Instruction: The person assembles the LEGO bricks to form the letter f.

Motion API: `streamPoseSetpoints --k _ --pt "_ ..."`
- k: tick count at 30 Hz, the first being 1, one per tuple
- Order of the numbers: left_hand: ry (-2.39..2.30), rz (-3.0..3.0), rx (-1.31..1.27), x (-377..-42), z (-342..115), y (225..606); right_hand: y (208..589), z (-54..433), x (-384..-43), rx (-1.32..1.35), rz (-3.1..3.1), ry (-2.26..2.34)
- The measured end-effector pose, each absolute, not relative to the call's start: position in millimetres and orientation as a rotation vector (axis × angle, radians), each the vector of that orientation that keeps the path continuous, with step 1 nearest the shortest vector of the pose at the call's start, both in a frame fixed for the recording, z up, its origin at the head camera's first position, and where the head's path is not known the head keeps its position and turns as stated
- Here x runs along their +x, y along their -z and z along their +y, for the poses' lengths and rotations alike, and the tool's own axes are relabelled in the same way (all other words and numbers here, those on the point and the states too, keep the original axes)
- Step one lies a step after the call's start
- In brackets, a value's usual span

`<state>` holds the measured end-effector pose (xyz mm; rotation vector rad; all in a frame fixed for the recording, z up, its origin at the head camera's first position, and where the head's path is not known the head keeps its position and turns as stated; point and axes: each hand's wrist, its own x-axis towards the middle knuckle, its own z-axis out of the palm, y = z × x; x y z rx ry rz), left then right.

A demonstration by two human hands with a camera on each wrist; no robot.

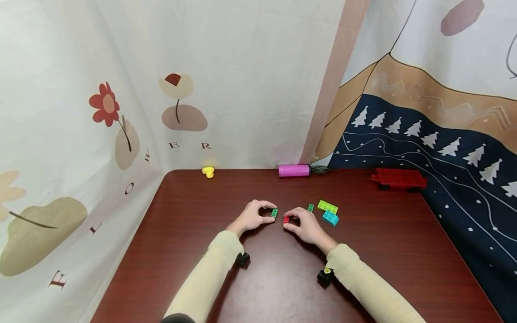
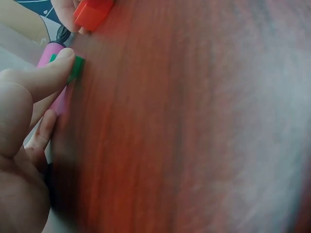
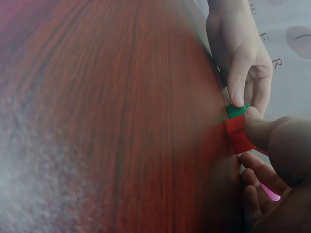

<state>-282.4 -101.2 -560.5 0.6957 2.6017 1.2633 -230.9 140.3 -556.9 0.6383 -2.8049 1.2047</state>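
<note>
Between thumb and fingers, my left hand (image 1: pixel 251 217) pinches a green toy brick (image 1: pixel 274 213) near the middle of the table. Just to its right, my right hand (image 1: pixel 306 226) pinches a red toy brick (image 1: pixel 286 220). A small gap separates the two bricks in the head view. The left wrist view has the thumb on the green brick (image 2: pixel 76 68), with the red brick (image 2: pixel 93 14) at the top. In the right wrist view the red brick (image 3: pixel 239 135) partly overlaps the green brick (image 3: pixel 237 111).
Beyond the right hand lie a small green brick (image 1: pixel 311 207), a lime brick (image 1: pixel 327 207) and a blue brick (image 1: pixel 330 218). Along the back edge are a yellow rubber duck (image 1: pixel 208 172), a pink cylinder (image 1: pixel 294 171) and a red toy wagon (image 1: pixel 399 178). Printed cloth surrounds the brown table (image 1: pixel 181 251).
</note>
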Motion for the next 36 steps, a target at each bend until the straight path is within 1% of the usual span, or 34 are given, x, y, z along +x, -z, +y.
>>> streamPoseSetpoints --k 11,19,27,36 --pt "-1.288 2.695 0.641 -282 -94 563 552 141 -232 0.725 -2.828 -1.092" --pt "-1.295 2.719 0.616 -281 -93 566 546 135 -242 0.569 -2.772 -1.203" --pt "-1.321 2.73 0.637 -281 -93 568 543 121 -251 0.618 -2.706 -1.284" --pt "-1.331 2.721 0.619 -278 -94 565 545 113 -253 0.65 -2.682 -1.294"
